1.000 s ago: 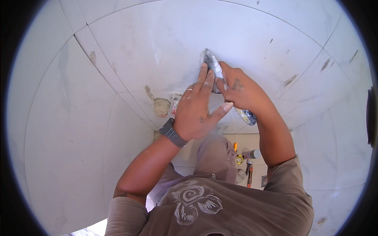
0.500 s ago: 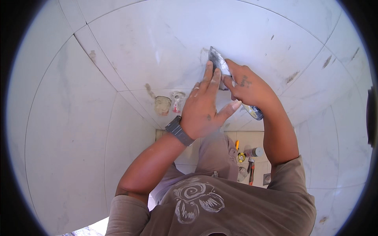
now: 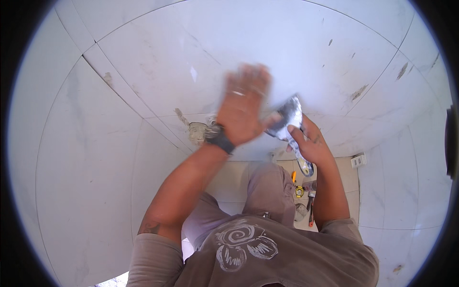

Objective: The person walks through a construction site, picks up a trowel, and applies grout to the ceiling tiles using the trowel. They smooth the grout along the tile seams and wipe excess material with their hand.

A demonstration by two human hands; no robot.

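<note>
Right hand [image 3: 313,144] gripping a scraper [image 3: 289,115], left hand [image 3: 243,111] unclenched (blurred), floor [image 3: 345,177] holding a can [image 3: 310,186], contents hidden

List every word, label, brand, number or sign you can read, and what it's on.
Nothing is readable.
Grey-smeared metal scraper in the right hand: no legible text.
Black wristwatch above the left hand: blurred, unreadable.
Small yellow-and-black tape measure on the floor: too small to read.
Greyish cylindrical container, partly hidden: too small to read.
Brown cloth shirt: white spiral-and-petal drawing, no legible words.
</note>
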